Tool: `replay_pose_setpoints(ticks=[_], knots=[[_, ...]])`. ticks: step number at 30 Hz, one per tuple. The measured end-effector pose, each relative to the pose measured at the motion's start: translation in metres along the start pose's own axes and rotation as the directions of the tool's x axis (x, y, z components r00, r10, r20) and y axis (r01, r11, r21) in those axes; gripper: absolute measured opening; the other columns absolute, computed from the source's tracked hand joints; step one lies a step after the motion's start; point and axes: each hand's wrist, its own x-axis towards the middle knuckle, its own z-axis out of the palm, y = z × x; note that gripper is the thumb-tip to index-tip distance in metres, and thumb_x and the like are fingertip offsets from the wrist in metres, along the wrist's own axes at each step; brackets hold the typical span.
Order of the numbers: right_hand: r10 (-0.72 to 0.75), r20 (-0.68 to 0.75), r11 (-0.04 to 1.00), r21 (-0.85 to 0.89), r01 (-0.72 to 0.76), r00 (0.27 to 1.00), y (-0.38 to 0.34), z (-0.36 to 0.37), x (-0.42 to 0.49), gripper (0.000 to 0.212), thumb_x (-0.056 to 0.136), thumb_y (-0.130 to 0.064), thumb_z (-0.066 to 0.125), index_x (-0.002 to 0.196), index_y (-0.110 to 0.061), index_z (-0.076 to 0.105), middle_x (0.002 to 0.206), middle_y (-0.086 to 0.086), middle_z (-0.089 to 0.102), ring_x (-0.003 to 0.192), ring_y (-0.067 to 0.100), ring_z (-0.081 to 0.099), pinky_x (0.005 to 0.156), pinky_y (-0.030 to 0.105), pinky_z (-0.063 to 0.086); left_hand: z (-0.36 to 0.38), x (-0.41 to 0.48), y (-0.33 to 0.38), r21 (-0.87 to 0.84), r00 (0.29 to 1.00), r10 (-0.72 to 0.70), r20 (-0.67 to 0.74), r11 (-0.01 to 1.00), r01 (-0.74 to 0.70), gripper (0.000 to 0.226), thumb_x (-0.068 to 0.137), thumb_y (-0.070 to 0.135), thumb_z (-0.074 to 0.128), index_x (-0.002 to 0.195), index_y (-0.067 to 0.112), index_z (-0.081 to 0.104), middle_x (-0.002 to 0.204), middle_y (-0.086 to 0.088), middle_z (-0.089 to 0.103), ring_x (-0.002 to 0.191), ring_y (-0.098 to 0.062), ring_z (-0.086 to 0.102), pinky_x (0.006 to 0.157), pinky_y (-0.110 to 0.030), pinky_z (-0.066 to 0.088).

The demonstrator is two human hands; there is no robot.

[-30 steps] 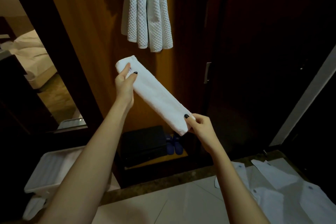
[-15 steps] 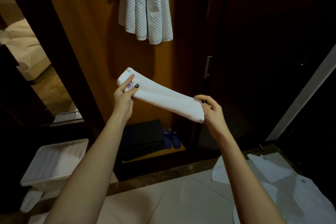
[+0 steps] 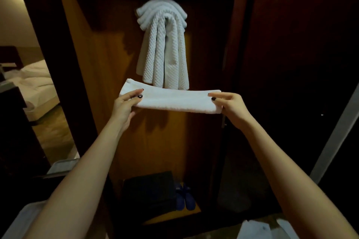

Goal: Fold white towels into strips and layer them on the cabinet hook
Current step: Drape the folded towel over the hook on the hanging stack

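Several folded strips (image 3: pixel 162 44) already drape over the cabinet hook, and one more towel strip (image 3: pixel 174 101) sits level just below them, left hand (image 3: pixel 124 105) and right hand (image 3: pixel 231 105) each with a pinching grip on an end, waiting to be layered.

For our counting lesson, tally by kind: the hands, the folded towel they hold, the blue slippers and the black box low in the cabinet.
hands: 2, left hand and right hand
folded white towel strip: 1
blue slippers: 2
black box: 1
Total: 6
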Motion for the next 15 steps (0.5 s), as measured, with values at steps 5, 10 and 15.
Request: replay_pose_setpoints(ticks=[5, 10, 15], knots=[[-0.014, 0.082, 0.997, 0.082, 0.007, 0.997, -0.052, -0.002, 0.076, 0.02, 0.095, -0.024, 0.062, 0.105, -0.011, 0.074, 0.114, 0.01, 0.063, 0.091, 0.02, 0.066, 0.065, 0.028, 0.056, 0.02, 0.052, 0.064, -0.022, 0.988, 0.152, -0.005, 0.988, -0.152, 0.039, 0.09, -0.002, 0.06, 0.123, 0.018, 0.065, 0.127, -0.003, 0.057, 0.101, -0.013, 0.061, 0.061, -0.018, 0.054], [-0.114, 0.091, 0.993, 0.039, 0.111, 0.989, -0.091, -0.003, 0.153, 0.016, 0.094, -0.015, 0.061, 0.106, -0.011, 0.071, 0.119, 0.006, 0.061, 0.095, 0.014, 0.064, 0.062, 0.022, 0.055, 0.036, 0.107, 0.109, 0.098, 0.967, 0.249, 0.061, 0.962, -0.254, 0.047, 0.094, -0.001, 0.053, 0.137, 0.019, 0.055, 0.121, 0.001, 0.058, 0.088, -0.007, 0.06, 0.056, -0.009, 0.049], [-0.229, 0.099, 0.973, 0.008, 0.23, 0.968, -0.12, 0.005, 0.232, 0.026, 0.09, -0.002, 0.06, 0.115, -0.005, 0.066, 0.109, 0.003, 0.061, 0.093, 0.012, 0.063, 0.064, 0.02, 0.055, 0.053, 0.172, 0.136, 0.119, 0.924, 0.381, 0.023, 0.917, -0.381, 0.048, 0.092, -0.002, 0.055, 0.134, 0.021, 0.058, 0.107, 0.009, 0.061, 0.083, -0.003, 0.06, 0.053, -0.005, 0.046]])
